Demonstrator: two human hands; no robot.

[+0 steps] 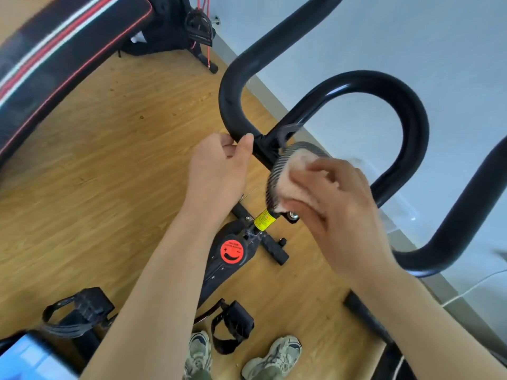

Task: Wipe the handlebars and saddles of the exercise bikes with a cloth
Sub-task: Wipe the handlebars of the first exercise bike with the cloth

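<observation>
- One exercise bike [233,259] is seen from above on a wooden floor [109,160], with its black handlebar [411,119] curving in loops towards the pale wall [411,37].
- Two hands, held apart: the left hand [216,171] pinches the handlebar's left bend between thumb and fingers; the right hand [337,204] is clamped on one cloth [285,174], pink with a dark striped edge, pressing it against the bar's centre stem.
- Two pedals [82,311] with straps sit low on the bike; one red round sticker [232,251] and one yellow label [264,221] mark the frame.
- Two sneakers [274,357] stand on the floor below.
- One padded bench [55,50] with red and white stripes lies at upper left, cut off by the edge.
- The saddle cannot be made out; the stem under the cloth is hidden, and the right hand and cloth are blurred.
- A bright screen-like thing [27,360] at lower left is cut off and unclear.
</observation>
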